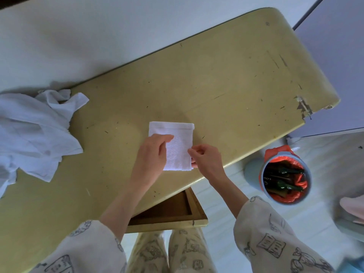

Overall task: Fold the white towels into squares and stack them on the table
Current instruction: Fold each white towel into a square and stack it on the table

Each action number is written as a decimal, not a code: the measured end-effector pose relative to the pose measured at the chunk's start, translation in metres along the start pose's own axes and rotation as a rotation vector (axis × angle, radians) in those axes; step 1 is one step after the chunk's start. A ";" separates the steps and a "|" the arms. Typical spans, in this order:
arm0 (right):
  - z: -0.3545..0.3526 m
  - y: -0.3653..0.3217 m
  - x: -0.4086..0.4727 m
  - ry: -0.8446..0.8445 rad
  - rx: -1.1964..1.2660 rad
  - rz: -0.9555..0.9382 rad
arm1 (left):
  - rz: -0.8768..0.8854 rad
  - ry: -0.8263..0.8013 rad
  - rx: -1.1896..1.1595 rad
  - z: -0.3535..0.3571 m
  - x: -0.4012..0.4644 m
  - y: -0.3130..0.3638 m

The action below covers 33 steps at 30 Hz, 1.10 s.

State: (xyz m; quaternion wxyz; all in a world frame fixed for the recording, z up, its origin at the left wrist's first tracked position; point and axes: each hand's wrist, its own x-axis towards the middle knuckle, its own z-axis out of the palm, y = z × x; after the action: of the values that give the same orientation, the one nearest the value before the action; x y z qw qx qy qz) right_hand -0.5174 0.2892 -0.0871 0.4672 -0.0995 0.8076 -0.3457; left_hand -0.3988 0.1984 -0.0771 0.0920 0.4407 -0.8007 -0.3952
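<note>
A small white towel (pixel 177 134), folded to a near-square, lies flat on the yellow table (pixel 226 75) close to its near edge. My left hand (pixel 151 154) rests on the towel's left part with its fingers straight, pressing it down. My right hand (pixel 204 160) pinches the towel's right edge near the lower corner between thumb and curled fingers. A loose heap of unfolded white towels (pixel 33 127) lies at the table's left end, partly hanging past the edge of view.
An open wooden drawer (pixel 167 211) juts out under the table's near edge, above my knees. A grey bin with an orange liner (pixel 285 174) holding dark bottles stands on the floor to the right. White wall runs behind the table.
</note>
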 end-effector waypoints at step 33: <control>0.034 0.029 0.032 0.173 -1.122 -0.696 | 0.470 -0.326 0.824 -0.006 0.020 -0.084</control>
State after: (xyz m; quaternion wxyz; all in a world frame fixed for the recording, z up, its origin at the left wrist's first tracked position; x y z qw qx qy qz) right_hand -0.5015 0.2797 -0.1389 0.1393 -0.5542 0.8206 -0.0104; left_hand -0.3541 0.1544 -0.1374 -0.1295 0.1806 -0.9718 -0.0784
